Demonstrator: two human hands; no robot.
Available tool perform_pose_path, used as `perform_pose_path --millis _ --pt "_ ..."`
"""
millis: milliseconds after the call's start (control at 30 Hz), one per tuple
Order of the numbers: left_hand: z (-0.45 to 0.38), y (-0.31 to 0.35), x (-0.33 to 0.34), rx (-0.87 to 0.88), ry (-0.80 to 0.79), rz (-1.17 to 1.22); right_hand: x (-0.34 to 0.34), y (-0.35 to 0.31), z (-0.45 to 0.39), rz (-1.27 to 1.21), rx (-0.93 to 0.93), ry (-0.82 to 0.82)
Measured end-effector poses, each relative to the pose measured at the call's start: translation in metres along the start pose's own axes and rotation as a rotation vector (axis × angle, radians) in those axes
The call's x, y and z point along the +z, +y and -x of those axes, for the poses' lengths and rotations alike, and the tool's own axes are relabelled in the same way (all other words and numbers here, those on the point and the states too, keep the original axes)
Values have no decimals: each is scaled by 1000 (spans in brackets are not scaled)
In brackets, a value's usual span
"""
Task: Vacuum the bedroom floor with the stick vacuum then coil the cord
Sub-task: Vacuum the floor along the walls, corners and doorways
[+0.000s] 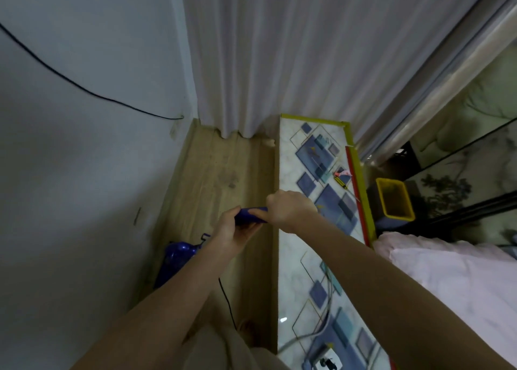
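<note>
1. Containers first: one yellow bin (pixel 395 199) stands on the floor beyond the far right edge of the patterned tabletop (pixel 296 257), between it and the mirrored wardrobe (pixel 470 157). I see only a dim brownish interior; what it holds I cannot tell.
2. Both of my hands grip the blue handle (pixel 251 215) of the stick vacuum (pixel 176 255). My left hand (pixel 232 231) curls under it from the near side; my right hand (pixel 291 210) wraps the far end, fingers folded over.
3. Its blue body sits low beside the left wall, on the wooden floor (pixel 221 173), mostly covered by my left forearm. Its nozzle is out of sight.
4. A black cord (pixel 228 302) runs down the floor near my legs; another black cable (pixel 70 81) hangs across the left wall (pixel 84 159).
5. Small things lie by the right edge of the tabletop: a yellow-and-black tool (pixel 341 183) and something pink (pixel 343 173), too blurred to name.
6. A power strip (pixel 327 362) at the near end is cut by the frame.
7. Pale curtains (pixel 279 56) close the far corner; pink bedding (pixel 453 280) fills the right.
</note>
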State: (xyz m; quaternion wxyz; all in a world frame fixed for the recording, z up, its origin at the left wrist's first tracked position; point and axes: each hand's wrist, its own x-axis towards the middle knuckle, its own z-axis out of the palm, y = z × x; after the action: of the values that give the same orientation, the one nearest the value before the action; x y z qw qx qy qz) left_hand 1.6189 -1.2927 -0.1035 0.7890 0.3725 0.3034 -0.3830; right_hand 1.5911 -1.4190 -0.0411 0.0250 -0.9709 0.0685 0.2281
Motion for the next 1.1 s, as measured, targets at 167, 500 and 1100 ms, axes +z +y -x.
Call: perform_pose_path --millis 167,500,1100 --pt "1 -18 31 -50 -50 -67 -10 30 20 25 60 18" --pt "-20 -30 84 -74 -128 -174 -23 77 17 49 137 80" --pt "-83 43 42 32 26 -34 -11 41 -94 -117 13 -40"
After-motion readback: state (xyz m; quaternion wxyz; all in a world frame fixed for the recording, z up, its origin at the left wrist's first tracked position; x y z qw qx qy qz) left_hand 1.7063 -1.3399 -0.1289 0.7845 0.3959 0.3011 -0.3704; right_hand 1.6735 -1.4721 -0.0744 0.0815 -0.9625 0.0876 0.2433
